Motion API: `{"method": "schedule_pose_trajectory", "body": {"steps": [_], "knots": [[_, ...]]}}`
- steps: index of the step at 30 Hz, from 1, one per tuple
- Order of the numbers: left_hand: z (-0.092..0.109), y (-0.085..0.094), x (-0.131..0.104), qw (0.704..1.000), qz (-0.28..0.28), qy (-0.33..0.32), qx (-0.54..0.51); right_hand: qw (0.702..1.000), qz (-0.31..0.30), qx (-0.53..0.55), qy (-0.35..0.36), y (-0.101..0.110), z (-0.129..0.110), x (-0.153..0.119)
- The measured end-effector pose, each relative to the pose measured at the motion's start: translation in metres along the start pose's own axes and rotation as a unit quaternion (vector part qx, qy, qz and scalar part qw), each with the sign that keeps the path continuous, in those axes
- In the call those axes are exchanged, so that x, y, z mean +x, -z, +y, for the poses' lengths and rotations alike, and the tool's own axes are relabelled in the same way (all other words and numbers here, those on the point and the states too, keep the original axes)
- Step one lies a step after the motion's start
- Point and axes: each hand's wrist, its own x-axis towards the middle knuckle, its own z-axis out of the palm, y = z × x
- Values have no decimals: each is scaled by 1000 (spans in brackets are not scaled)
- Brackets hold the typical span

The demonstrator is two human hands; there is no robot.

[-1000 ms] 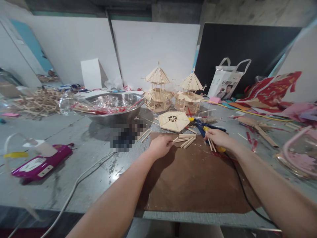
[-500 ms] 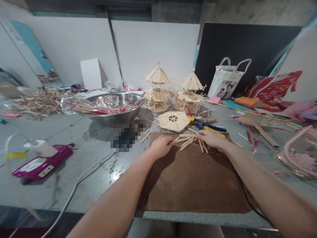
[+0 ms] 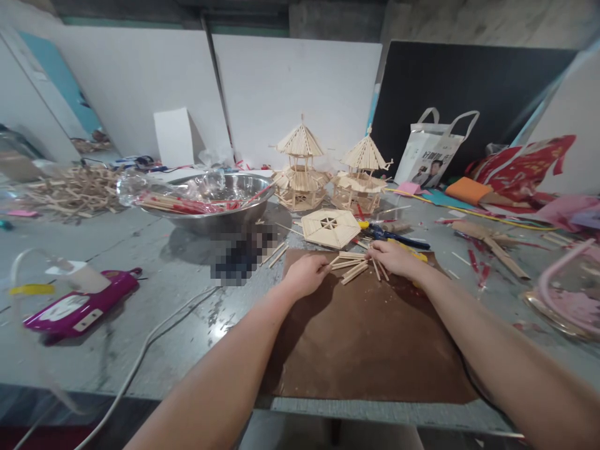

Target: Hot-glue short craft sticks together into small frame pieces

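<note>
Your left hand (image 3: 307, 275) is drawing its fingers narrow beside the wooden sticks (image 3: 351, 264) near the far left corner of the brown mat (image 3: 370, 344); whether it is gripping one, you cannot tell. Your right hand (image 3: 391, 257) is pinching a few short sticks (image 3: 379, 269) near the mat's far edge, right of the others, their lower ends fanning out. The mat is lying along the bench's (image 3: 187, 350) near edge. Just past its far edge, a hexagonal stick panel (image 3: 344, 232) is lying flat, with blue-handled pliers (image 3: 398, 237) to its right. Two stick pagodas (image 3: 300, 165) are standing behind, right of a steel bowl (image 3: 210, 219).
</note>
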Motion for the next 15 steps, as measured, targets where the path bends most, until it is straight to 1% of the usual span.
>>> {"method": "schedule_pose_trajectory", "body": {"steps": [2, 6, 11, 15], "knots": [[1, 0, 0, 1000, -3, 5, -1, 1000, 6, -3, 7, 1, 1, -1], [2, 1, -1, 1000, -2, 6, -7, 999, 45, -16, 12, 1, 0, 1], [1, 1, -1, 1000, 1, 1, -10, 999, -5, 33, 23, -4, -2, 0], [1, 0, 0, 1000, 6, 16, -11, 997, -17, 72, 26, -5, -2, -1]]}}
